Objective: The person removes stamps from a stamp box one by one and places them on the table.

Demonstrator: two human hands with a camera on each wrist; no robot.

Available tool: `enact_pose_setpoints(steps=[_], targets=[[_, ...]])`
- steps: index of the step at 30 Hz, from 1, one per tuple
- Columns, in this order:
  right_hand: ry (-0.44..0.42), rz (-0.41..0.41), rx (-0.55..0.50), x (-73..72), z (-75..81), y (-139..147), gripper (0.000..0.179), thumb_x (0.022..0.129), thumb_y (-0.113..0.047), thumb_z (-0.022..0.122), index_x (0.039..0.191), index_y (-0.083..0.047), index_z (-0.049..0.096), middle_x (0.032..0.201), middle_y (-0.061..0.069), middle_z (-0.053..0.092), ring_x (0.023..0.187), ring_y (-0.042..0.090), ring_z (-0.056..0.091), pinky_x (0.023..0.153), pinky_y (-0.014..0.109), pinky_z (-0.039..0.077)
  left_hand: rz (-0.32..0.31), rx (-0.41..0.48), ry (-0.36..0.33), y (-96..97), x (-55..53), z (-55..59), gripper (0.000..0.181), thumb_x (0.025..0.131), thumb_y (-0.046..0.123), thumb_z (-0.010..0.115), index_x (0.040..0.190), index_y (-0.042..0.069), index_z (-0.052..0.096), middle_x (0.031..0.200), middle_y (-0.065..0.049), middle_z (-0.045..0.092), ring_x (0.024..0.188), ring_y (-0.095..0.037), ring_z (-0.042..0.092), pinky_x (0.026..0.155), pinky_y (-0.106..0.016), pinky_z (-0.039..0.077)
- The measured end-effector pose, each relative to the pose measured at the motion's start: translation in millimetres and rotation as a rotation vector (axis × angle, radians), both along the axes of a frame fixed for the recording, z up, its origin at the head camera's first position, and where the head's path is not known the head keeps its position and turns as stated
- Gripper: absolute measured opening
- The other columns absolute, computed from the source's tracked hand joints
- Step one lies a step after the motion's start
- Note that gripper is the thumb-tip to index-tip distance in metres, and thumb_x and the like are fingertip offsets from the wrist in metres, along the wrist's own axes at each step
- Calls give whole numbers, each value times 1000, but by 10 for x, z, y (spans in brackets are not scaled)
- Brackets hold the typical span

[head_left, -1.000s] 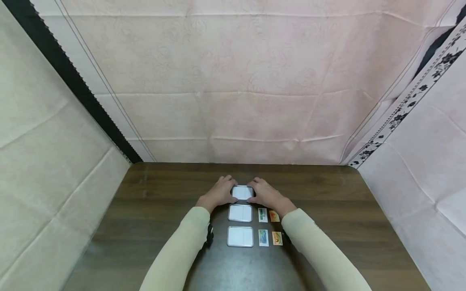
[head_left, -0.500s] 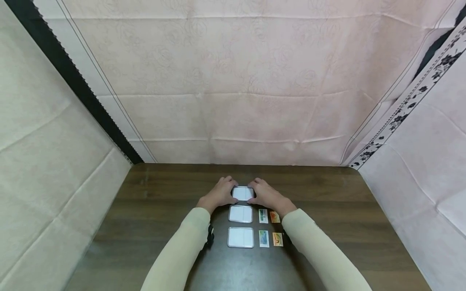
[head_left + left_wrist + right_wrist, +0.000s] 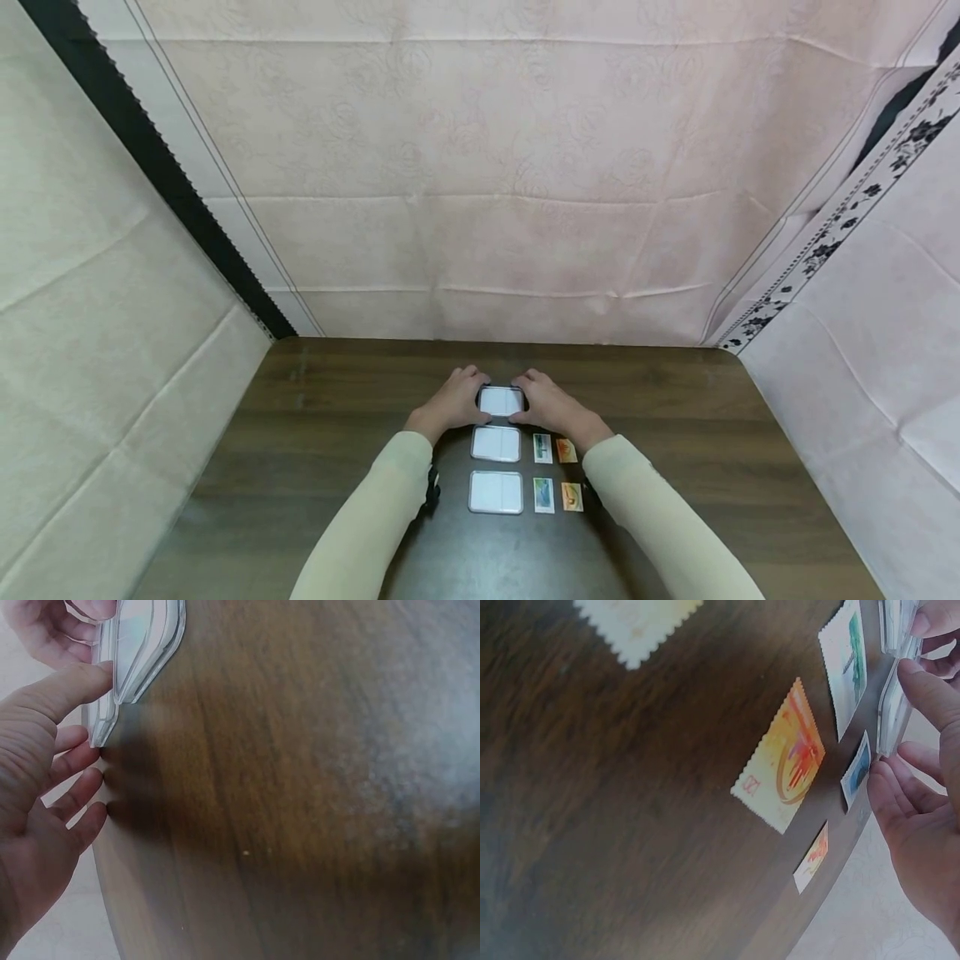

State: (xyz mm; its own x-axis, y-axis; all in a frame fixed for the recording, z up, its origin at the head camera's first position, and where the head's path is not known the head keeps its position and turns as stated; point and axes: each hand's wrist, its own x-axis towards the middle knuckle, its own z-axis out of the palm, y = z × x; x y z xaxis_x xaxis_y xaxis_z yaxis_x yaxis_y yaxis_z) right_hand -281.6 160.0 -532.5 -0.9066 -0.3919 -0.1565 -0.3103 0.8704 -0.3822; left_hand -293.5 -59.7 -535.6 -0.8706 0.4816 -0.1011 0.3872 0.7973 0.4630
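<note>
At the far end of a column of flat, clear-edged plastic cases, my left hand (image 3: 453,404) and right hand (image 3: 555,406) hold the farthest case (image 3: 501,402) by its two sides. In the left wrist view, the left thumb lies on the case's near edge and fingertips touch its far side and the table. The right wrist view shows the right thumb and fingers about the other end of the case (image 3: 892,712). Closer to me lie a middle case (image 3: 496,444) and a near case (image 3: 496,492), both flat with whitish faces.
Right of the cases lie stamps with perforated edges: a green one (image 3: 542,448), a blue-green one (image 3: 543,496) and orange ones (image 3: 572,497). Farther stamps, one blue (image 3: 856,772), show beside the right hand. Pale cloth (image 3: 480,208) hangs behind the brown wooden table (image 3: 337,517).
</note>
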Motion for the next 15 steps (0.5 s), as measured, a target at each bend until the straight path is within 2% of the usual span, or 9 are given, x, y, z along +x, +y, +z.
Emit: enact_pose_setpoints(steps=[4, 9, 15], targets=[[33, 2, -1, 14, 25, 35, 69, 89, -41, 81, 143, -6, 56, 136, 12, 54, 116, 24, 53, 101, 43, 53, 4, 18, 6, 7, 12, 8, 70, 86, 34, 84, 144, 6, 57, 139, -9, 56, 120, -25, 48, 104, -40, 48], [62, -9, -24, 43, 83, 80, 70, 89, -42, 81, 145, -7, 56, 142, 14, 53, 128, 30, 52, 106, 48, 50, 15, 36, 20, -12, 29, 9, 73, 87, 38, 83, 146, 5, 54, 145, -11, 54, 128, -27, 49, 108, -43, 47], [123, -38, -57, 122, 157, 211, 63, 95, -41, 74, 145, -7, 55, 149, 15, 50, 139, 34, 47, 111, 52, 45, 52, 45, 34, -51, 100, 27, 73, 92, 43, 76, 151, 9, 49, 153, -12, 50, 139, -30, 47, 114, -47, 43]])
